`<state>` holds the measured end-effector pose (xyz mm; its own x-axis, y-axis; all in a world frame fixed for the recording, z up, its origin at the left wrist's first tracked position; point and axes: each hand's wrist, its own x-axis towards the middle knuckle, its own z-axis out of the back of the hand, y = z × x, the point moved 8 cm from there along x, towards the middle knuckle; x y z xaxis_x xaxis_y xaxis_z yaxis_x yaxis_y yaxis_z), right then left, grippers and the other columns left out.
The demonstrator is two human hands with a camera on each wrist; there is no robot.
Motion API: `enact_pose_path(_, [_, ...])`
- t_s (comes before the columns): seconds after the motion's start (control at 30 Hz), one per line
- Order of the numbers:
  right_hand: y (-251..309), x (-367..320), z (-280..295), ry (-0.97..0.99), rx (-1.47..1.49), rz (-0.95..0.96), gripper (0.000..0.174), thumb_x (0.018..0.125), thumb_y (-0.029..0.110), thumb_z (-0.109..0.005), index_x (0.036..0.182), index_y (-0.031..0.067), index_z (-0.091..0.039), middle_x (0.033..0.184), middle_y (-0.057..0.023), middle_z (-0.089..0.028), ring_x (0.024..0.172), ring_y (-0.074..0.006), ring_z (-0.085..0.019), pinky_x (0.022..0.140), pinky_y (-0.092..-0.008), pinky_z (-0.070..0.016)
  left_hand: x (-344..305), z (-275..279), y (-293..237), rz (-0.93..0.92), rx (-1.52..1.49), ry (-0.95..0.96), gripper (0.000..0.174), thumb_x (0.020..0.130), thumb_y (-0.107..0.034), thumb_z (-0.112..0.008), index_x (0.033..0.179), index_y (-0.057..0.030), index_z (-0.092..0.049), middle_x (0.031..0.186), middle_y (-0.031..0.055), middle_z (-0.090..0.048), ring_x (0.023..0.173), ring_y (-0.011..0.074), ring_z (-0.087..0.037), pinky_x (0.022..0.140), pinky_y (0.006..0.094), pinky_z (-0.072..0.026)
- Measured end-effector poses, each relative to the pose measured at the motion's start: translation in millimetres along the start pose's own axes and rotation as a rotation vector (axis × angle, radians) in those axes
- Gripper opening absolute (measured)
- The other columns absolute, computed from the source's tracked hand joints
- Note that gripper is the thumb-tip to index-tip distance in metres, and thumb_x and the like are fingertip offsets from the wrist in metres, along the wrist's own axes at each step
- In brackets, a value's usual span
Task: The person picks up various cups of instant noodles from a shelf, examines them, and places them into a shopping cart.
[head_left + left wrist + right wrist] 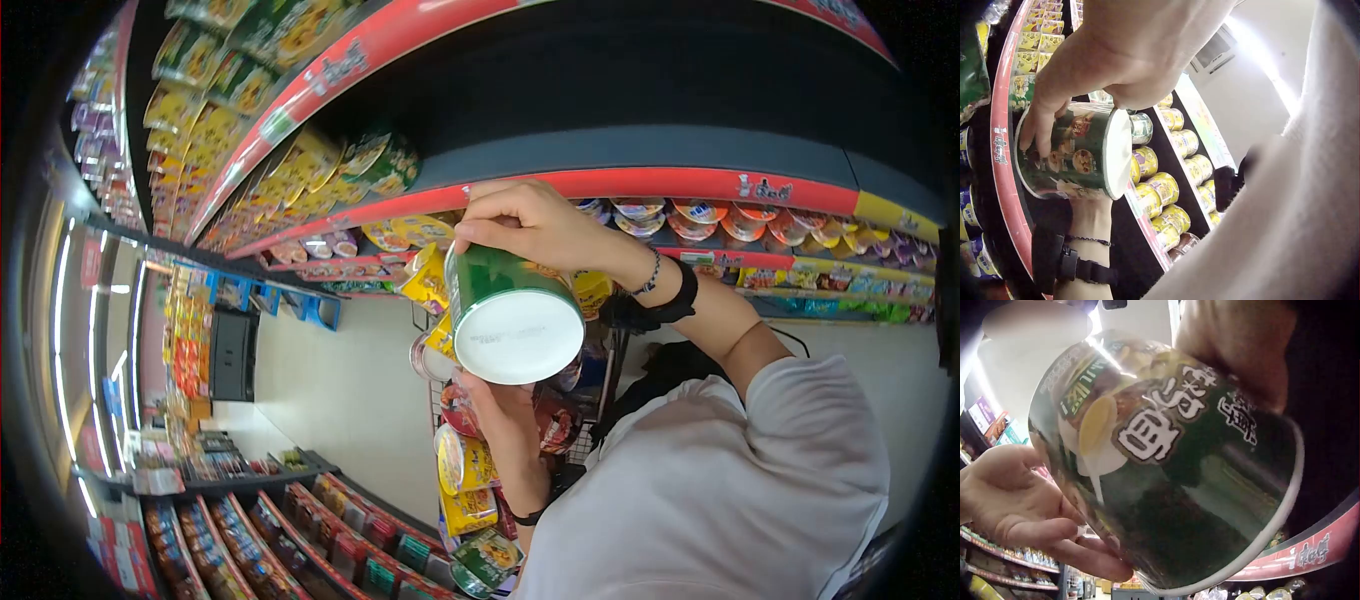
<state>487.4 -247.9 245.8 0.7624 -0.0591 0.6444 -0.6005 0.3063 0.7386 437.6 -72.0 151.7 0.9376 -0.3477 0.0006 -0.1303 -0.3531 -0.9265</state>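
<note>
Both hands hold a large green instant noodle cup point(510, 285), its white base with a faint printed line facing the head camera. My right hand point(535, 225) grips the side from above, thumb near the far edge. Under the cup is my left hand point(505, 425), its thumb at the base rim. In the left wrist view, fingers of the left hand point(1116, 56) lie along the printed side. The right wrist view has the noodle cup point(1172, 456) close up, the left hand point(1029, 506) beside it with the palm partly showing.
Below my hands, a shopping cart holds a yellow noodle cup point(465, 462), a green noodle cup point(485, 562) and several bags. A shelf edged with a red strip point(640, 183) runs across the top. Green noodle cups point(380, 165) stand on it at left. Pale floor point(345, 375) stretches beyond the cart.
</note>
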Motion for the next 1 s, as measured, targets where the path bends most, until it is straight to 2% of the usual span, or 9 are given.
enact_pose_path(0.07, [-3, -7, 10, -0.046, -0.002, -0.028, 0.027, 0.092, 0.029, -0.06, 0.082, 0.0065, -0.073, 0.073, -0.0096, -0.059, 0.068, -0.0226, -0.057, 0.062, -0.034, -0.0431, 1, -3, 4, 0.022, 0.016, 0.019, 0.07, 0.098, -0.056, -0.037, 0.148, -0.0083, -0.023, 0.145, 0.0143, -0.038, 0.13, 0.0283, -0.045, 0.103, 0.0435, -0.0435])
enact_pose_path(0.13, [-8, -14, 17, -0.089, -0.003, -0.054, 0.028, 0.092, 0.029, -0.06, 0.082, 0.0063, -0.073, 0.073, -0.0092, -0.059, 0.068, -0.0216, -0.057, 0.061, -0.0328, -0.0429, 2, -4, 4, -0.01, 0.065, 0.015, 0.063, 0.101, -0.053, -0.03, 0.148, -0.0116, -0.025, 0.146, 0.0123, -0.038, 0.13, 0.0283, -0.045, 0.1, 0.0442, -0.0466])
enact_pose_path(0.2, [-10, -20, 27, -0.158, 0.09, -0.023, 0.028, 0.093, 0.029, -0.06, 0.084, 0.0062, -0.074, 0.073, -0.008, -0.059, 0.068, -0.0194, -0.056, 0.061, -0.0313, -0.0422, 2, -11, 5, 0.011, 0.095, 0.051, 0.063, 0.101, -0.053, -0.031, 0.148, -0.0113, -0.026, 0.146, 0.0123, -0.038, 0.13, 0.0279, -0.045, 0.1, 0.0439, -0.0459])
enact_pose_path(0.33, [-14, -29, 39, -0.195, 0.091, -0.067, 0.028, 0.094, 0.029, -0.059, 0.086, 0.0064, -0.074, 0.075, -0.0072, -0.058, 0.069, -0.0178, -0.056, 0.061, -0.0309, -0.0419, 3, -23, 7, 0.024, 0.148, 0.135, 0.063, 0.101, -0.053, -0.032, 0.147, -0.0102, -0.026, 0.147, 0.0123, -0.037, 0.13, 0.0278, -0.045, 0.103, 0.0444, -0.0433])
enact_pose_path(0.4, [-16, -33, 40, -0.171, 0.142, -0.091, 0.029, 0.098, 0.023, -0.053, 0.089, 0.0028, -0.072, 0.075, -0.0025, -0.048, 0.073, -0.0115, -0.049, 0.068, -0.0259, -0.0401, 3, -24, 9, 0.029, 0.159, 0.152, 0.064, 0.101, -0.053, -0.032, 0.148, -0.0098, -0.026, 0.147, 0.0124, -0.037, 0.131, 0.0278, -0.044, 0.104, 0.0445, -0.0425])
enact_pose_path(0.53, [-22, -38, 43, -0.186, 0.144, -0.115, 0.03, 0.098, 0.024, -0.053, 0.089, 0.0022, -0.072, 0.075, -0.0021, -0.048, 0.073, -0.0115, -0.048, 0.067, -0.0264, -0.0396, 4, -26, 11, 0.038, 0.177, 0.187, 0.064, 0.101, -0.053, -0.033, 0.148, -0.0094, -0.026, 0.147, 0.0128, -0.037, 0.132, 0.0279, -0.043, 0.105, 0.0447, -0.0414])
enact_pose_path(0.6, [-24, -40, 48, -0.232, 0.168, -0.116, 0.028, 0.095, 0.026, -0.058, 0.087, 0.0038, -0.073, 0.077, -0.0062, -0.058, 0.072, -0.015, -0.056, 0.066, -0.0283, -0.0432, 4, -29, 11, 0.043, 0.183, 0.201, 0.064, 0.1, -0.053, -0.033, 0.148, -0.0094, -0.026, 0.147, 0.0129, -0.037, 0.132, 0.0279, -0.043, 0.105, 0.0447, -0.0412])
enact_pose_path(0.93, [-30, -42, 49, -0.233, 0.186, -0.137, 0.029, 0.096, 0.026, -0.056, 0.087, 0.0035, -0.072, 0.077, -0.0062, -0.058, 0.073, -0.0142, -0.056, 0.067, -0.0276, -0.0428, 7, -28, 15, 0.059, 0.208, 0.2, 0.066, 0.1, -0.053, -0.035, 0.148, -0.0095, -0.025, 0.148, 0.0126, -0.036, 0.132, 0.0271, -0.042, 0.105, 0.0433, -0.0401])
enact_pose_path(1.0, [-30, -42, 48, -0.206, 0.202, -0.149, 0.03, 0.098, 0.026, -0.054, 0.091, 0.0025, -0.072, 0.075, -0.0016, -0.047, 0.073, -0.0108, -0.047, 0.067, -0.0259, -0.0384, 8, -29, 15, 0.06, 0.212, 0.206, 0.066, 0.1, -0.053, -0.036, 0.148, -0.0095, -0.025, 0.148, 0.0126, -0.036, 0.132, 0.0269, -0.043, 0.105, 0.043, -0.0404])
